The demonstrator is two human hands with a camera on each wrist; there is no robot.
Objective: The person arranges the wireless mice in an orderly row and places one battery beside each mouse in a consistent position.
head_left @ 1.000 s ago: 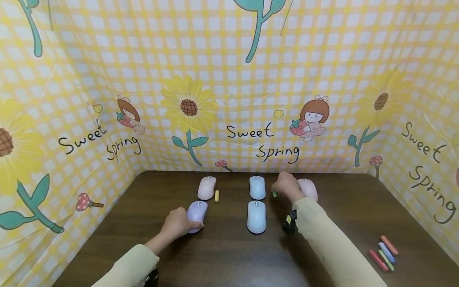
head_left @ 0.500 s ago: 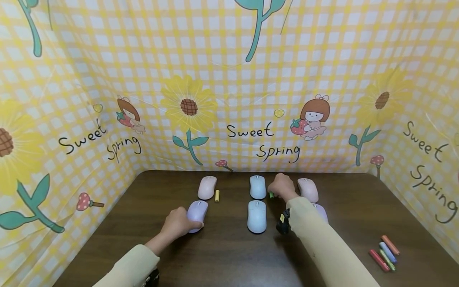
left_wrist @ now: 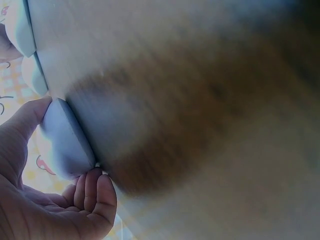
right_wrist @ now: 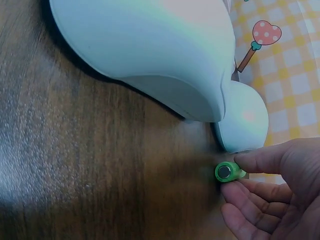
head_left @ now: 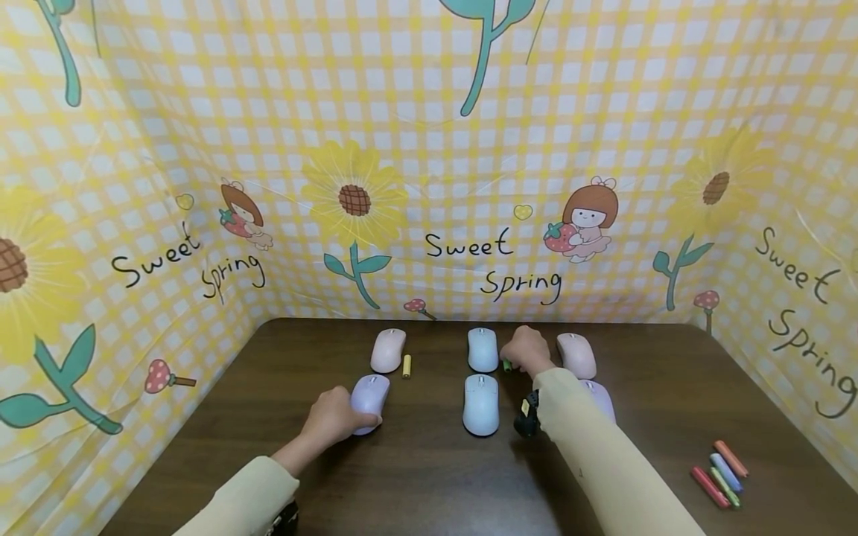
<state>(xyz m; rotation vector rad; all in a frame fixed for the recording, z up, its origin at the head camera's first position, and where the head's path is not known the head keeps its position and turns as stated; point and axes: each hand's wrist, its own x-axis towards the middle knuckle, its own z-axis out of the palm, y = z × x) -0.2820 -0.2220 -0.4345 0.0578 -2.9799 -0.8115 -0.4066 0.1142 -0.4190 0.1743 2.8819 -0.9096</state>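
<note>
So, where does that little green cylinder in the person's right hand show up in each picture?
Head: right of centre, below the middle; the green cylinder peeks out under the right hand.
Left wrist: not visible.
Right wrist: lower right, one round end showing.
Shared landmark: the checked cloth, across the top, down the left and at upper right, respectively.

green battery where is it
In the head view, right of centre, the green battery is in the right grip, just right of the far blue mouse.
</note>
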